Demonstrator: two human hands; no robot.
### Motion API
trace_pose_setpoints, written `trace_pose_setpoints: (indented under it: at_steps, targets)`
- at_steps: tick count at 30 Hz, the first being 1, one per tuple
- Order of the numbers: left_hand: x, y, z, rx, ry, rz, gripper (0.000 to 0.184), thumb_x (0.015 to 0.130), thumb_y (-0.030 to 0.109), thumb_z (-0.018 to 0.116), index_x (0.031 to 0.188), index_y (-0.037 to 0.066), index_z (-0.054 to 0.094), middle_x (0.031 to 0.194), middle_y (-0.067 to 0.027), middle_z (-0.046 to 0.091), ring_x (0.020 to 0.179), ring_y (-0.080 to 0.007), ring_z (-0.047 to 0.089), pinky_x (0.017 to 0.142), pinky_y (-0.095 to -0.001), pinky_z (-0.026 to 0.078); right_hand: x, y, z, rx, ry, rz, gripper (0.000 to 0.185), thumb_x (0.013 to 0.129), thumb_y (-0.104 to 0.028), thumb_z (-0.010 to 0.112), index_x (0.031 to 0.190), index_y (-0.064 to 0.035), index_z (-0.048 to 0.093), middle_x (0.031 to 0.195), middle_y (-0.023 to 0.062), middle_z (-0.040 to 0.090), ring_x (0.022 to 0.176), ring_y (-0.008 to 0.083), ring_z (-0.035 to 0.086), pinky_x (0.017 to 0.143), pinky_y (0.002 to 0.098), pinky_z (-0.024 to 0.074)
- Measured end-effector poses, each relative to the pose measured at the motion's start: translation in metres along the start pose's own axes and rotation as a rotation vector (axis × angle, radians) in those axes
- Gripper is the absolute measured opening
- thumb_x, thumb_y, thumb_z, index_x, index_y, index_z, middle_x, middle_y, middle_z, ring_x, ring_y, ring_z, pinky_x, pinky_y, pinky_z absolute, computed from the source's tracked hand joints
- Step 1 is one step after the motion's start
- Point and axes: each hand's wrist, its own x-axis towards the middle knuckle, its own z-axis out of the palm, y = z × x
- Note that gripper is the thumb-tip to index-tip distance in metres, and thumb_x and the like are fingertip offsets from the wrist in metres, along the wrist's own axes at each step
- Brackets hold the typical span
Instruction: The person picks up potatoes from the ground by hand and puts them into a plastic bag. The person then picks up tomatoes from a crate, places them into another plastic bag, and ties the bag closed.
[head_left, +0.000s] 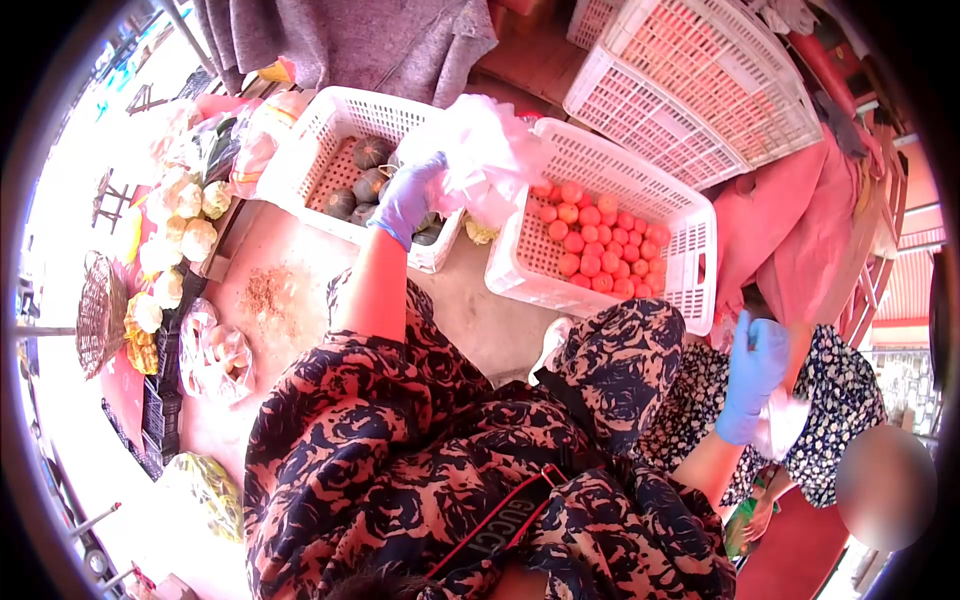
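Note:
My left hand (408, 200), in a thin blue-violet glove, is closed on a bunched white plastic bag (490, 160). It is held above the gap between two white crates. Below it, the left crate (300, 150) contains several dark green pumpkins (370, 186). Round red-orange fruits, perhaps tomatoes (600, 245), lie in the right crate (690, 235). Off to the right, my right hand (755, 375) wears a blue glove. Its fingers are curled in, with one digit pointing up, and whatever may be inside is hidden. Something white (782, 425) shows beside that wrist, partly covered.
Stacked white crates (690, 85) stand behind the fruit. Another person in a floral garment (835, 400) is close on my right. Cauliflower-like heads (185, 225) and a wicker basket (100, 312) line the left, near a filled plastic bag (215, 355) on the floor.

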Motion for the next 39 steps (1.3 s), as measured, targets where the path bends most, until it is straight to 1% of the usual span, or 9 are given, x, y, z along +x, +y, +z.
trace_pose_setpoints:
  at_steps: [8,15,18,21,25,29,32,34,39]
  targets:
    - [-0.015,0.004,0.024,0.739,-0.052,0.463,0.038,0.079,0.003,0.064,0.114,0.002,0.05,0.103,-0.0034,0.057,0.09,-0.0112,0.053,0.081,-0.0269,0.047,0.06,-0.142,0.066,0.893,-0.182,-0.146,0.029,0.07,-0.012,0.072,0.095,-0.003,0.059,0.094,0.0117,0.058,0.09,0.0245,0.055,0.08,0.0319,0.0436]
    - [-0.01,-0.007,0.038,0.673,0.043,0.506,0.035,0.077,0.003,0.065,0.11,0.002,0.055,0.099,-0.0041,0.059,0.09,-0.0118,0.054,0.08,-0.0279,0.046,0.118,-0.255,0.153,1.667,-0.725,0.496,0.025,0.081,-0.017,0.065,0.099,-0.0014,0.057,0.09,0.0031,0.058,0.085,0.011,0.053,0.075,0.0243,0.044]
    - [0.0,-0.018,0.021,0.883,0.319,0.294,0.028,0.079,0.014,0.063,0.105,0.004,0.059,0.092,-0.0062,0.063,0.081,-0.0158,0.061,0.072,-0.0267,0.049,0.117,-0.275,0.155,1.769,-0.346,0.222,0.015,0.085,-0.011,0.059,0.098,-0.0037,0.057,0.085,-0.0028,0.056,0.081,0.0054,0.05,0.071,0.0207,0.0434]
    - [0.002,-0.007,0.018,0.256,0.154,-0.05,0.027,0.082,0.016,0.058,0.106,0.004,0.059,0.092,-0.0061,0.063,0.077,-0.0149,0.061,0.065,-0.0252,0.049,0.109,-0.289,0.159,1.982,-0.337,0.207,0.01,0.086,-0.009,0.058,0.094,-0.0046,0.057,0.084,-0.0025,0.055,0.079,0.0057,0.049,0.071,0.0206,0.0428]
    - [0.005,-0.015,-0.007,-0.174,-0.121,0.121,0.029,0.089,0.015,0.045,0.115,0.003,0.048,0.098,-0.0056,0.058,0.078,-0.0149,0.057,0.062,-0.0248,0.049,0.095,-0.28,0.174,2.456,-0.47,0.678,0.017,0.09,-0.016,0.052,0.099,-0.0023,0.057,0.089,0.0014,0.058,0.083,0.0107,0.055,0.072,0.0252,0.0476]
    - [0.012,-0.02,-0.02,0.574,0.085,0.57,0.03,0.088,0.015,0.047,0.115,0.003,0.049,0.105,-0.0113,0.056,0.096,-0.021,0.055,0.084,-0.0323,0.044,0.075,-0.28,0.179,2.33,-0.692,0.767,0.029,0.088,-0.024,0.054,0.108,-0.0026,0.056,0.098,0.0052,0.059,0.087,0.0151,0.057,0.073,0.0283,0.049]
    - [0.014,-0.01,-0.006,-0.624,-0.227,-0.088,0.027,0.09,0.02,0.044,0.112,0.004,0.051,0.104,-0.0091,0.056,0.094,-0.0183,0.055,0.082,-0.0307,0.046,0.06,-0.298,0.175,1.97,-0.763,0.438,0.022,0.091,-0.026,0.051,0.097,-0.0053,0.056,0.084,-0.0027,0.051,0.074,0.0061,0.047,0.064,0.0211,0.042]
    - [0.034,-0.006,-0.045,-0.568,-0.417,-0.183,0.028,0.092,0.024,0.041,0.111,0.006,0.052,0.104,-0.008,0.057,0.094,-0.0173,0.055,0.081,-0.0292,0.046,0.044,-0.308,0.188,1.869,-0.733,0.235,0.021,0.091,-0.022,0.051,0.098,-0.0027,0.055,0.085,-0.0013,0.053,0.078,0.007,0.049,0.067,0.0244,0.0436]
    - [0.024,-0.004,-0.01,-0.249,0.089,0.052,0.032,0.091,0.021,0.046,0.119,0.005,0.048,0.107,-0.0115,0.058,0.095,-0.0232,0.056,0.082,-0.0346,0.048,0.037,-0.273,0.161,1.555,-0.53,0.059,0.017,0.09,-0.017,0.052,0.098,-0.0021,0.052,0.076,0.0084,0.057,0.07,0.0158,0.056,0.063,0.0293,0.0448]
